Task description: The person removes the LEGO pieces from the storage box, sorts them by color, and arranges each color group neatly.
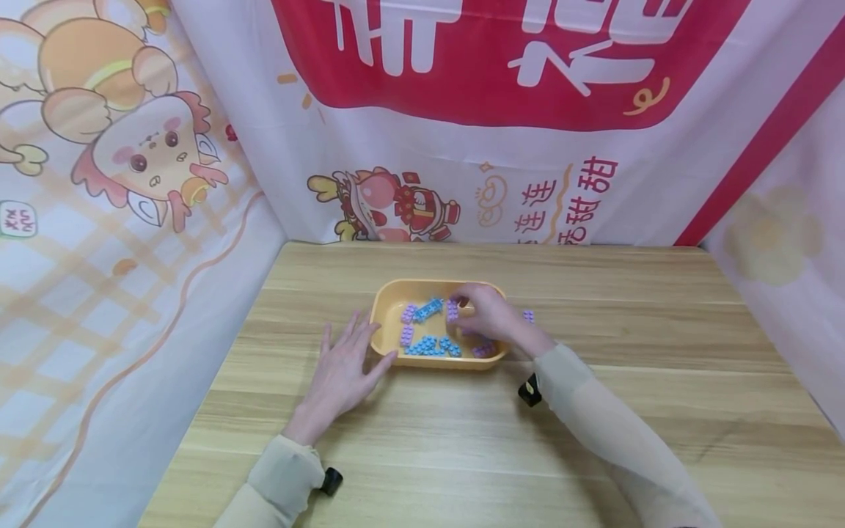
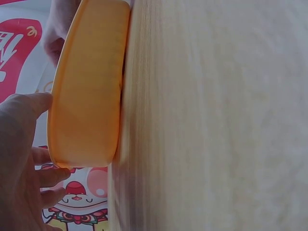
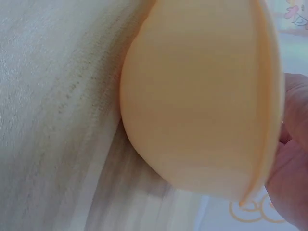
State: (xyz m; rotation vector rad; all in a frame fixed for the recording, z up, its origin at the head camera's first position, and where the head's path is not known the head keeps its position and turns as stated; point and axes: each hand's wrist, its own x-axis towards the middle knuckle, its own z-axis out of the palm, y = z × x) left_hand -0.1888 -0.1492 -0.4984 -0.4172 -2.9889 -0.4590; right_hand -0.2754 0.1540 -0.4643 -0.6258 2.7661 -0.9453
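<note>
A yellow plastic basin (image 1: 439, 362) on the wooden table holds several small studded toy building bricks, purple and light blue. My left hand (image 1: 343, 370) is spread at the basin's left end, its thumb and fingers touching the rim; the left wrist view shows the thumb on the near wall (image 2: 89, 96). Over the basin's right side reaches my right hand (image 1: 487, 314), thumb and forefinger pinching a purple building brick (image 1: 452, 311). A long blue piece (image 1: 429, 309) lies left of that brick. In the right wrist view the basin's wall (image 3: 202, 96) hides most of the hand.
Another purple brick (image 1: 528, 316) lies on the table (image 1: 660, 352) just right of the basin, partly behind the right forearm. Printed cloth (image 1: 257, 183) hangs along the table's back and sides. Each wrist wears a small black camera (image 1: 331, 481).
</note>
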